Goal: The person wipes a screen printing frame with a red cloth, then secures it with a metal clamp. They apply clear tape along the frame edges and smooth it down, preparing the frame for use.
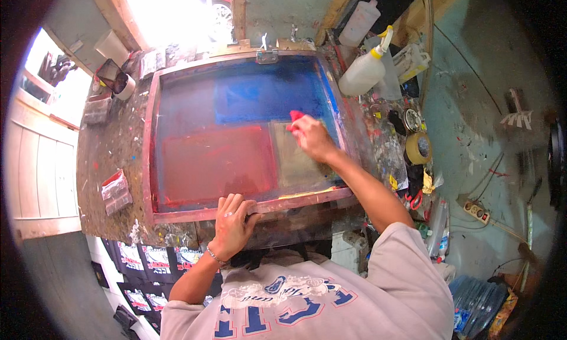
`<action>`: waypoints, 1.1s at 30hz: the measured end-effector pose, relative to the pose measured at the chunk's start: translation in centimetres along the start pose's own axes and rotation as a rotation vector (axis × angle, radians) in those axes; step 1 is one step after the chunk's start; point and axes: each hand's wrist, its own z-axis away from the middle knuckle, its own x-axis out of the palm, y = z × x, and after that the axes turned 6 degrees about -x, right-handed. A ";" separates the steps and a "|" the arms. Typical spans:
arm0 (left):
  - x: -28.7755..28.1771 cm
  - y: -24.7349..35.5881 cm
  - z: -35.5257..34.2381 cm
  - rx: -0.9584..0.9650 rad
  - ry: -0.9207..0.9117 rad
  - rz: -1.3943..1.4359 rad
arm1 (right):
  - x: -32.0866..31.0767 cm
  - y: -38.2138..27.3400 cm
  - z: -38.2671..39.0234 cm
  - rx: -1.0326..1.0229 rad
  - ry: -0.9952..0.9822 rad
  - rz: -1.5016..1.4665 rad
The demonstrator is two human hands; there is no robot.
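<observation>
A wooden-framed mesh screen (150, 133) lies on the worktable, with a blue area (269, 89) at the top, a red area (209, 163) at lower left and an olive area (301, 163) at lower right. My right hand (313, 139) grips a red cloth (295, 115) on the mesh, near where the blue and olive areas meet. My left hand (233, 225) has its fingers curled over the frame's near bar, left of centre. A metal clamp (267, 56) sits on the far bar.
The worktable (106, 157) also holds a red-and-clear packet (115, 192), a mesh cup (111, 75), a spray bottle (363, 71), tape rolls (417, 148) and red scissors (415, 201). A power strip (475, 210) is at the right, near large water bottles (478, 304). An open doorway (50, 68) is at the left.
</observation>
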 end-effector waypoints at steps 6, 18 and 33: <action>0.1 0.2 0.1 0.014 0.015 0.018 | -3.1 -3.3 4.5 -0.278 -0.463 -0.278; 0.3 0.0 0.4 -0.011 -0.011 0.022 | -2.1 -4.2 4.0 -0.147 -0.523 -0.388; 0.1 0.1 0.4 0.006 0.009 -0.003 | -3.9 -7.4 5.1 -0.165 -0.557 -0.341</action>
